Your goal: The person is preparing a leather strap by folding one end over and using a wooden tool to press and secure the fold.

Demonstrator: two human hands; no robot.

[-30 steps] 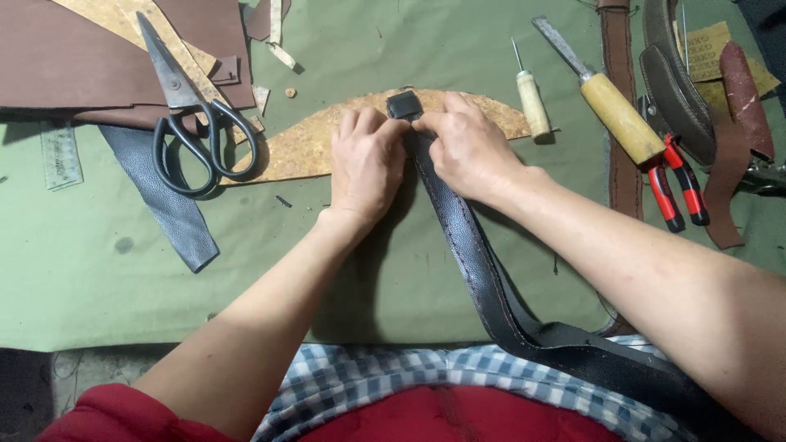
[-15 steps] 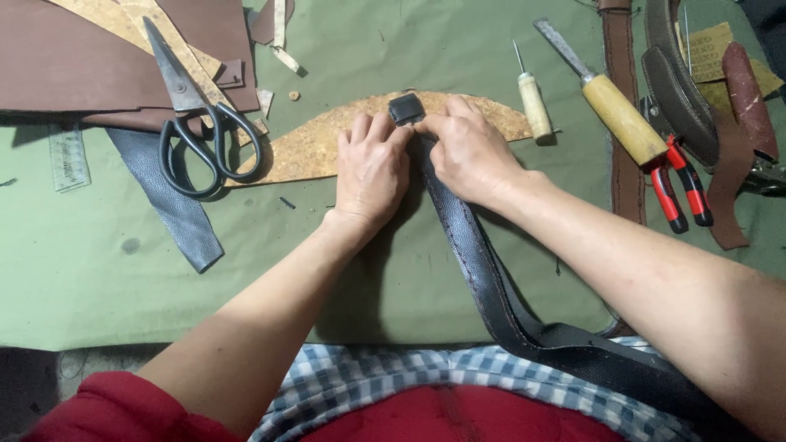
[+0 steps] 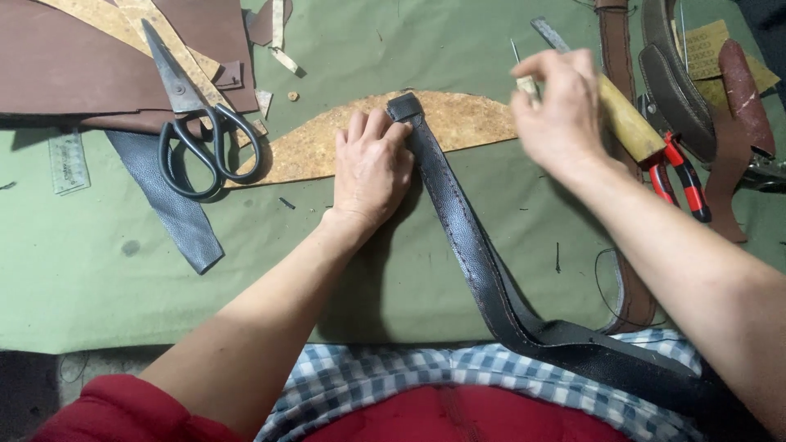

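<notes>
Strap (image 3: 458, 221) on cork sheet (image 3: 327, 147), left hand (image 3: 372, 168) beside; scissors (image 3: 192, 123) left, pliers (image 3: 679, 176) right.

Both forearms are bare from wrist to past the elbow, no watch, rings, bracelets or gloves on the left hand (image 3: 372, 168) or the right hand (image 3: 557, 110). The only sleeve you can see is a bunched-up red fabric sleeve (image 3: 106, 413) on the left arm, way down in the bottom left corner of the view. Over the lap there's a blue-and-white checked cloth (image 3: 393, 381), looks like an apron or shirt hem, with a red garment (image 3: 467, 417) of the same shade as the sleeve showing right below it.
</notes>
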